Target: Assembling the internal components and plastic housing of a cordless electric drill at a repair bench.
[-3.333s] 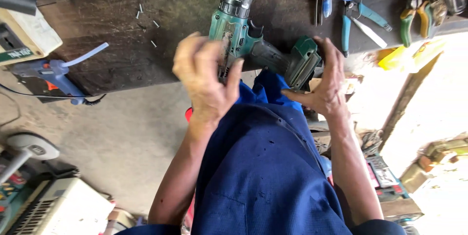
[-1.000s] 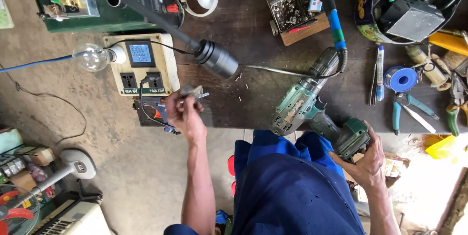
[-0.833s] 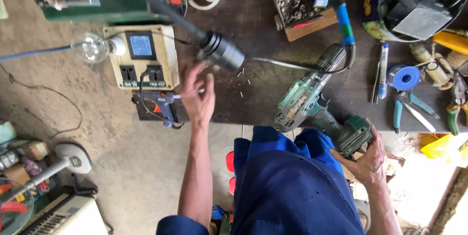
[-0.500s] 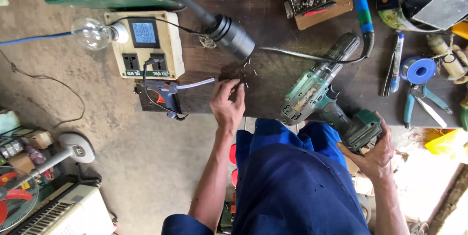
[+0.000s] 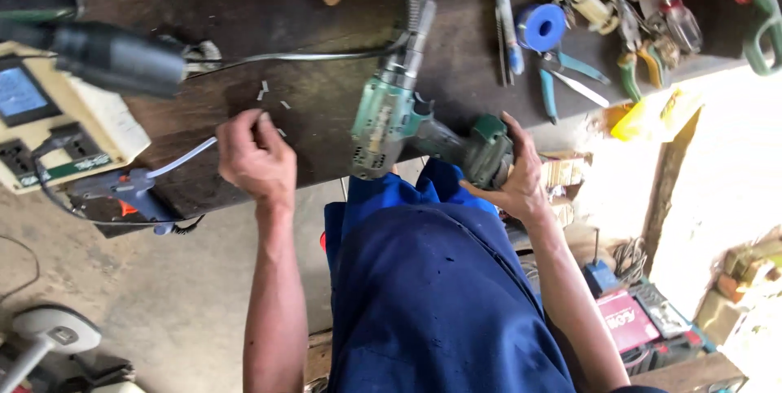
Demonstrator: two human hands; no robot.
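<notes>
Left hand point(image 5: 254, 158) is pinching at small metal bits point(image 5: 263, 92) on the bench point(image 5: 244, 26); whether it's holding one, I cannot tell. Right hand point(image 5: 511, 173) is gripping the green drill point(image 5: 391, 120) at the bench edge, where loosening could be dropping it.

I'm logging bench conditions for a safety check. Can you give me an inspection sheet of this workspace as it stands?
Surface: dark wooden bench, worn, crowded along the far edge.
Job's things: green cordless drill lying on the bench; small metal bits scattered loose.
Clutter: blue tape roll, blue-handled pliers, blue glue gun, cream socket box.
Grippers: left hand fingertips at the small bits; right hand gripping the drill's battery end.
Cables: grey cord across the bench; black lead by the glue gun.
Surroundings: concrete floor; boxes and tools piled at right.
</notes>
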